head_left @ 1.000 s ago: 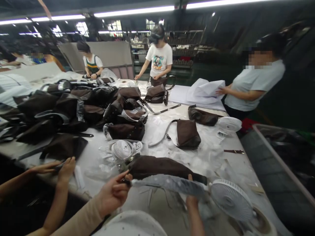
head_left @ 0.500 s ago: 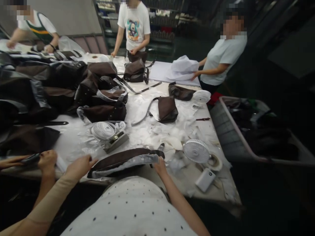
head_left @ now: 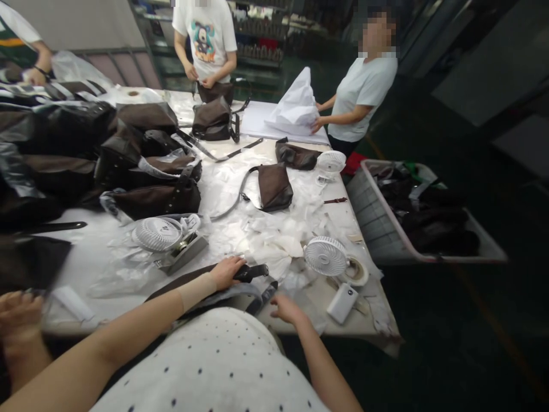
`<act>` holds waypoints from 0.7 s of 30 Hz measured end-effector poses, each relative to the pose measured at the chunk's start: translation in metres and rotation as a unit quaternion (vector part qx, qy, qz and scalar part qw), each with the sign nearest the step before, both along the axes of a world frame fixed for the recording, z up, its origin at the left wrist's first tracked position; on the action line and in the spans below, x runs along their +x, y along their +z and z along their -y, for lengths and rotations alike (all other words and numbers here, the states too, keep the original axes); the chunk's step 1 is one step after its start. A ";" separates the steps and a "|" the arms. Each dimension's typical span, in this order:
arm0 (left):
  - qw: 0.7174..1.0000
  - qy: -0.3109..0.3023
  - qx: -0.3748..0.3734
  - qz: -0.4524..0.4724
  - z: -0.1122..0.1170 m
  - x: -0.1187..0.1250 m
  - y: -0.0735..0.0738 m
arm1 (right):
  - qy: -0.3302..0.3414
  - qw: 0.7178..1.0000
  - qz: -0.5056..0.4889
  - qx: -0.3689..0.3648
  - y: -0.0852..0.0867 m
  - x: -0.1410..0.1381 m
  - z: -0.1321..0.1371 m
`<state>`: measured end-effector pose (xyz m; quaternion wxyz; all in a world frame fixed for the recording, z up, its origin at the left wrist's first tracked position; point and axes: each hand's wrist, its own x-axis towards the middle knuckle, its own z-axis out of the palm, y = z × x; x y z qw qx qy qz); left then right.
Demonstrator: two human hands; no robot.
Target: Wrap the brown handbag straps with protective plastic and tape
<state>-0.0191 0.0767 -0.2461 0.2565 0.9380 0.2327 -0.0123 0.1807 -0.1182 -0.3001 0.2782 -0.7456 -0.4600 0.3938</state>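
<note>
A dark brown leather bag (head_left: 184,284) lies at the table's near edge, right in front of my body, with clear plastic wrap along its side. My left hand (head_left: 227,273) reaches across and grips the bag's upper right end, by a dark buckled strap (head_left: 256,273). Just right of a second dark strap end (head_left: 269,293) is my right hand (head_left: 286,309), its fingers apart and pointing left. I see nothing held in it. My forearm and polka-dot top hide much of the bag.
White fans (head_left: 326,256) stand among crumpled plastic, near a tape roll (head_left: 359,271) and a white power bank (head_left: 342,303). Brown bags (head_left: 158,197) crowd the left. Beyond the right edge sits a bin (head_left: 407,240). A neighbour's hand (head_left: 21,315) is lower left; co-workers stand opposite.
My left hand has moved right, from the bag's left end to its right end. My right hand has come away from the bag's end. The view has shifted right.
</note>
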 end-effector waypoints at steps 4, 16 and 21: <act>1.000 0.008 0.001 0.023 0.016 -0.011 -0.020 | -0.066 0.995 0.026 0.063 0.009 0.028 -0.049; 0.995 0.062 -0.070 0.031 0.014 -0.008 -0.027 | -0.095 0.995 0.011 -0.028 -0.032 -0.029 -0.315; 0.991 0.077 -0.101 0.047 0.010 -0.009 -0.033 | -0.155 0.987 -0.002 -0.038 -0.051 -0.034 -0.339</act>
